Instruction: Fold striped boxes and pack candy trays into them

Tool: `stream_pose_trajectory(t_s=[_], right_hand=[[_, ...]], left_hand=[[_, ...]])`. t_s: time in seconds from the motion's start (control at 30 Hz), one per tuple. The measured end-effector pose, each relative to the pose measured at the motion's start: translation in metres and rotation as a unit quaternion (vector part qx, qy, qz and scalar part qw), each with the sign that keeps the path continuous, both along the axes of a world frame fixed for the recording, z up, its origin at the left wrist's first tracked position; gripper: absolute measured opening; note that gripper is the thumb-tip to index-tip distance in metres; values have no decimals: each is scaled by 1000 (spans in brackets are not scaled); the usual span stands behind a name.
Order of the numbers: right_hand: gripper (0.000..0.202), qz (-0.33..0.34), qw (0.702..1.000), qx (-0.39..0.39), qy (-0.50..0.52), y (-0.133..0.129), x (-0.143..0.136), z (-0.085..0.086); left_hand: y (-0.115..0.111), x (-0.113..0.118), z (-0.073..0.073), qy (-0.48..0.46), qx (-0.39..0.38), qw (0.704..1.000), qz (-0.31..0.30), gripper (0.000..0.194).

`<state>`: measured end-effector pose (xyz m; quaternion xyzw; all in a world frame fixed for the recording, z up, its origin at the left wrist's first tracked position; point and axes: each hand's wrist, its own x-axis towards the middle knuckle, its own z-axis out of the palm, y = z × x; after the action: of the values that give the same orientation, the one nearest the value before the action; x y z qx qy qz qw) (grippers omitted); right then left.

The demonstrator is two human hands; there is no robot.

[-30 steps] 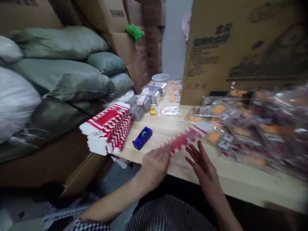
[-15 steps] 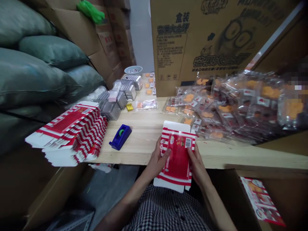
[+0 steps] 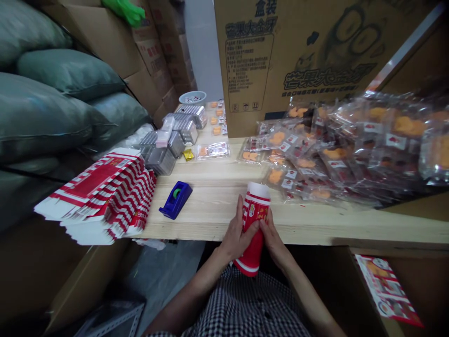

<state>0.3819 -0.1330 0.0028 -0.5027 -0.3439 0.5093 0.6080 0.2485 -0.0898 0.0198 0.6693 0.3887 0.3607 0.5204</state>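
Observation:
Between my two hands is a red and white striped carton (image 3: 255, 210), bowed into a curve over the table's front edge. My left hand (image 3: 239, 236) grips its left side, thumb across the printed face. On the right side, my right hand (image 3: 275, 241) presses with its thumb near the left one. The carton's white flap points away from me, and its back is hidden. A stack of flat cartons of the same print (image 3: 101, 187) lies at the left. Nearer stands a blue tape dispenser (image 3: 176, 200) with a green roll.
Clear packets with orange pieces (image 3: 326, 154) are heaped at the right, before a large cardboard box (image 3: 245, 70). Grey plastic cases (image 3: 159, 159), a yellow packet (image 3: 188, 154) and a bowl (image 3: 192, 97) stand at the back left. Full sacks (image 3: 70, 75) line the left.
The carton was flat and wide between my hands; now it is squeezed into a curve. My hands have come closer together, with both thumbs on its front.

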Motion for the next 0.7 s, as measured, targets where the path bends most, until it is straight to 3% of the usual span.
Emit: stream_pose_trajectory(t_s=[0.13,0.3,0.47,0.57,0.7], right_hand=[[79,11,998,-61,19,-2,2,5],[81,17,998,-48,47,-6,5,28],[68,-5,997,-40,61,-12,7,33],[55,-19,999,-48,18,-13,3,23],[56,-61,996,-18,-64,-6,-4,9]], left_hand=[[8,0,10,-30,-36,999,-3,67],[13,-6,3,-136,-135,980,46,46],[22,-14,5,-209,-188,958,59,49],[23,-12,11,-200,-167,965,42,56],[14,-3,15,-119,-56,991,-22,75]])
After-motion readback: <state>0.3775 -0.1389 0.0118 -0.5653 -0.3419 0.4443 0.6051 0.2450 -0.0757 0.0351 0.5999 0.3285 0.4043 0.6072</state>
